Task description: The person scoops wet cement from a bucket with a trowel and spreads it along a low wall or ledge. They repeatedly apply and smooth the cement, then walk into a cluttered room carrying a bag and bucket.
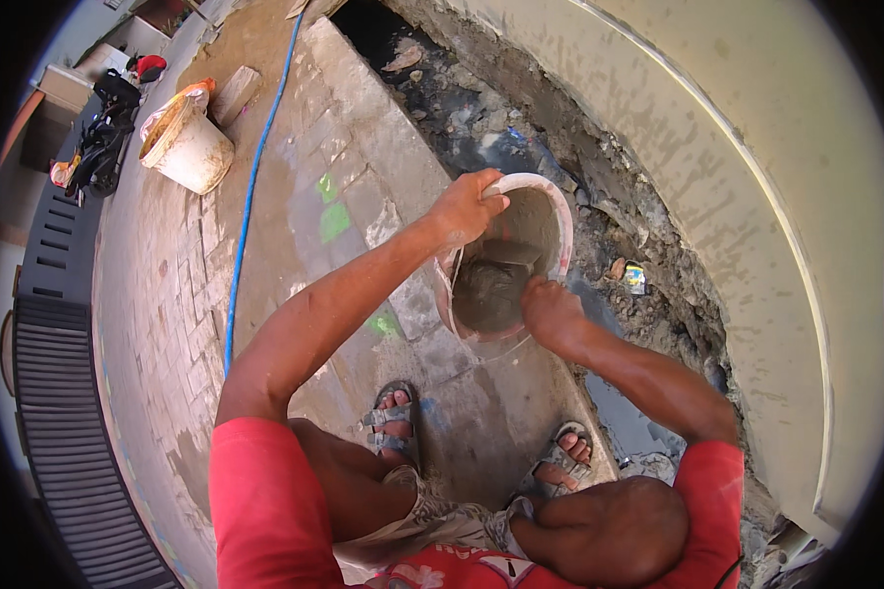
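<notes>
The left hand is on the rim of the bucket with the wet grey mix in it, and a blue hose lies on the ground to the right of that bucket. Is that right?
Not quite: in the head view the blue hose lies to the left of the bucket. The left hand is indeed on its rim, with wet grey mix inside.

The left hand (469, 208) grips the far rim of a bucket (564, 224) holding wet grey mix (489, 297), the right hand (552, 312) at its near right.
</notes>
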A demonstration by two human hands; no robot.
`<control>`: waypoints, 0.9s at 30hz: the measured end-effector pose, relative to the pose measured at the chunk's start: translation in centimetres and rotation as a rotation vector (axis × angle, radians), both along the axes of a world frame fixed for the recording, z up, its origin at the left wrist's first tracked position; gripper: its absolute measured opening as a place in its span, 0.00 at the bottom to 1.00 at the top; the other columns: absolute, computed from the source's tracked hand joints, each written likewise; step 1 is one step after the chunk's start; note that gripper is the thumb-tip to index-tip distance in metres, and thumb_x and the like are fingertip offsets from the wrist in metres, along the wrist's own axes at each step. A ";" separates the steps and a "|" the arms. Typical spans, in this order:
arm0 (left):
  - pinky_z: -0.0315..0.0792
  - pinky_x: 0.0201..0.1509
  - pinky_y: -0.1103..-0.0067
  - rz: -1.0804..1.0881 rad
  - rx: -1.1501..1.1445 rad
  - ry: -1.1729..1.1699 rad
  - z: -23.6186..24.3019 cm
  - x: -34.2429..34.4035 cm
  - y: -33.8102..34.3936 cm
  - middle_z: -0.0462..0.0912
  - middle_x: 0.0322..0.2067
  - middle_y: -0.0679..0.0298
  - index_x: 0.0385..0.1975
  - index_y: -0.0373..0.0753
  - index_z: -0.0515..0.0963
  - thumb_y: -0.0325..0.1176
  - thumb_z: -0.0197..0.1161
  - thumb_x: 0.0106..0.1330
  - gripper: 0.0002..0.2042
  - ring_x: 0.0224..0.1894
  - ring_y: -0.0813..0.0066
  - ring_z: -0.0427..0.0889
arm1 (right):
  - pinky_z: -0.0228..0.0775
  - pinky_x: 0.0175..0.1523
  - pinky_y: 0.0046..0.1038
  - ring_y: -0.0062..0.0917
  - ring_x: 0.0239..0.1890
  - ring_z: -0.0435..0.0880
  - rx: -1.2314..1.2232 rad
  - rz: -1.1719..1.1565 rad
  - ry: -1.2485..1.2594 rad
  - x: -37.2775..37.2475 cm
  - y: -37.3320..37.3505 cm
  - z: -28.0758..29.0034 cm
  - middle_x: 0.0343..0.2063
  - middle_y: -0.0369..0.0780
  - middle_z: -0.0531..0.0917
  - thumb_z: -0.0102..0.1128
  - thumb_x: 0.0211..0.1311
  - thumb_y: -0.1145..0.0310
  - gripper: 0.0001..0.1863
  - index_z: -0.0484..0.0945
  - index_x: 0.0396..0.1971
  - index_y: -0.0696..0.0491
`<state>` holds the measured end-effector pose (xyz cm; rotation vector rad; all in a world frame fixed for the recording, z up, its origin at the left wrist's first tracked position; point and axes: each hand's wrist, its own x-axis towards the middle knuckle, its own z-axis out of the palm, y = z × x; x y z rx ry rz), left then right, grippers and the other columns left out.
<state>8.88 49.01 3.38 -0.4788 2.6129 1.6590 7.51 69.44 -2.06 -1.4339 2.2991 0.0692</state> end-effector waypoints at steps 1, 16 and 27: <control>0.71 0.38 0.74 0.014 0.035 -0.024 0.2 0.0 -0.1 0.81 0.29 0.58 0.44 0.35 0.76 0.30 0.58 0.66 0.10 0.31 0.75 0.78 | 0.79 0.41 0.37 0.44 0.42 0.84 0.005 0.082 -0.072 -0.3 0.5 0.2 0.36 0.54 0.81 0.53 0.57 0.75 0.17 0.72 0.45 0.68; 0.71 0.51 0.68 0.010 -0.153 -0.074 1.2 0.0 2.4 0.82 0.40 0.49 0.48 0.37 0.75 0.20 0.52 0.54 0.19 0.48 0.52 0.80 | 0.68 0.50 0.47 0.51 0.43 0.78 -0.109 -0.088 -0.348 -7.8 5.7 3.5 0.36 0.56 0.79 0.60 0.59 0.63 0.24 0.67 0.53 0.57; 0.70 0.52 0.67 0.126 -0.269 -0.117 2.1 0.4 2.4 0.81 0.41 0.46 0.49 0.37 0.73 0.18 0.52 0.55 0.20 0.49 0.51 0.79 | 0.74 0.42 0.46 0.50 0.41 0.80 -0.126 -0.038 -0.001 -8.2 3.9 5.5 0.34 0.54 0.78 0.60 0.58 0.66 0.20 0.67 0.48 0.56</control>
